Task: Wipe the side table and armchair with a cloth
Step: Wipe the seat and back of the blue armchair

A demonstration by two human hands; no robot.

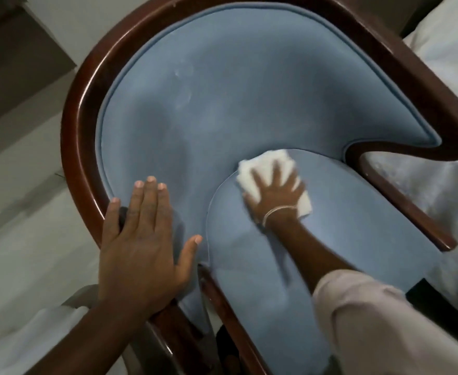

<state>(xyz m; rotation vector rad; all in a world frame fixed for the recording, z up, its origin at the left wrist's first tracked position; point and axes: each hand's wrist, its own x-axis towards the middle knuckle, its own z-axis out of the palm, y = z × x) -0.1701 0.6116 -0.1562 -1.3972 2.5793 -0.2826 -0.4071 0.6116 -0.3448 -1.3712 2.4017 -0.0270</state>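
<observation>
The armchair [222,104] fills the view: blue upholstery inside a curved, glossy dark wood frame [72,131]. My right hand [274,190] presses flat, fingers spread, on a folded white cloth [252,166] at the back of the blue seat cushion [357,226], where the seat meets the backrest. A thin bangle sits on that wrist. My left hand [144,239] lies flat and open on the chair's left side, partly on the wood arm and partly on the blue padding. The side table is not in view.
White bedding [450,85] lies close along the chair's right side. A pale tiled floor [27,239] and a dark cabinet or panel [14,71] are to the left. Faint pale smudges show on the backrest [182,98].
</observation>
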